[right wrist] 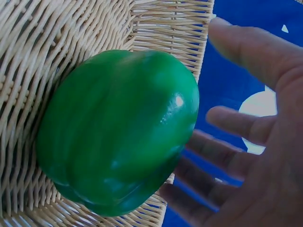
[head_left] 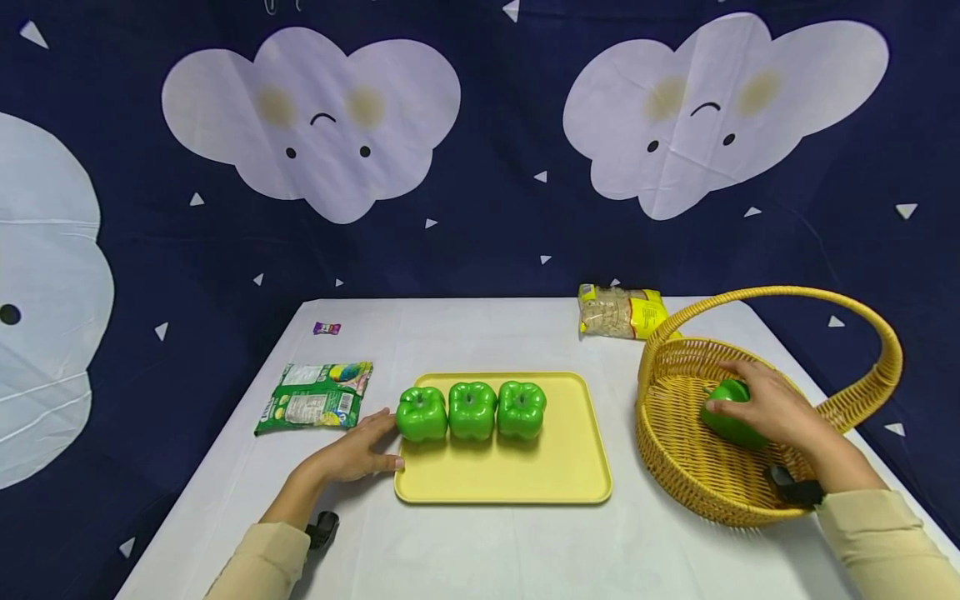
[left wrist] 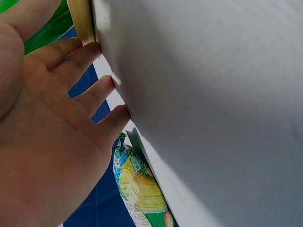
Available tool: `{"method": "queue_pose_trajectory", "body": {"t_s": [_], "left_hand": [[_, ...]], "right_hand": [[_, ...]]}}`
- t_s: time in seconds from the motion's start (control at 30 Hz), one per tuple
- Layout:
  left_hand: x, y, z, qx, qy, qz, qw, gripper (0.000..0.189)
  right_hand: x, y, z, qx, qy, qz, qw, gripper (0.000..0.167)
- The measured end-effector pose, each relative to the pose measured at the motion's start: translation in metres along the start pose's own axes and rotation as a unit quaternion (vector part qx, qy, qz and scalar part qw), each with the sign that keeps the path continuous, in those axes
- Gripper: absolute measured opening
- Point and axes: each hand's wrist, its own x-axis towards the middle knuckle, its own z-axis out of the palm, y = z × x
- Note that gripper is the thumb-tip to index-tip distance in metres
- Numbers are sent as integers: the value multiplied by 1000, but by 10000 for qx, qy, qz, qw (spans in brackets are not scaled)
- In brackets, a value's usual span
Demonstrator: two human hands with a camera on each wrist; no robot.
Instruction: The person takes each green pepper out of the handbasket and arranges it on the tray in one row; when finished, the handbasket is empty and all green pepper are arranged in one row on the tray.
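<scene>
A yellow wicker basket [head_left: 672,472] with a tall arched handle stands at the right, and one green bell pepper [right wrist: 118,132] lies inside it. My right hand [head_left: 776,408] reaches over that pepper with fingers spread; in the right wrist view the thumb stands off and the fingertips come close to the pepper's side. Three more green bell peppers [head_left: 472,412] sit in a row on a yellow tray [head_left: 566,467]. At the tray's left edge rests my left hand [head_left: 351,452], its fingers extended along the rim and the leftmost pepper.
A green snack bag [head_left: 315,397] lies left of the tray, with a small purple wrapped candy [head_left: 327,328] behind it. Behind the basket is a yellow-and-clear bag of oats [head_left: 621,312]. A dark blue cloth with clouds [head_left: 502,242] hangs behind the white table [head_left: 480,554].
</scene>
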Motion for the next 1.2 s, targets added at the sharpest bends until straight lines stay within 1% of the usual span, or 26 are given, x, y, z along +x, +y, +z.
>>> {"method": "queue_pose_trajectory", "body": {"t_s": [0.13,0.3,0.43,0.57,0.8,1.0,1.1,1.2], "left_hand": [[0,0,0,-21,-4,-33,10000,83],[0,0,0,-35,-11,32,10000,82],[0,-1,0,-11,-3,64,10000,82],[0,-2,0,-6,-8,72,10000,82],[1,-1,1,-33,-12,14,10000,83],[1,-1,1,-19,-8,13,10000,83],[1,-1,1,-25,-11,9,10000,83],[1,0,0,-29,-15,-11,10000,83]], "right_hand": [[-1,2,1,-96,-66,91,9999,78],[-2,4,4,1,-196,131,9997,78],[0,4,7,44,-219,-7,9998,76],[0,2,10,77,-338,-148,9993,74],[-2,0,11,90,-404,-294,9987,75],[-2,1,11,13,-406,-243,9989,77],[-3,1,10,-24,-479,-148,9987,79],[-3,1,9,-77,-531,-135,9985,81]]}}
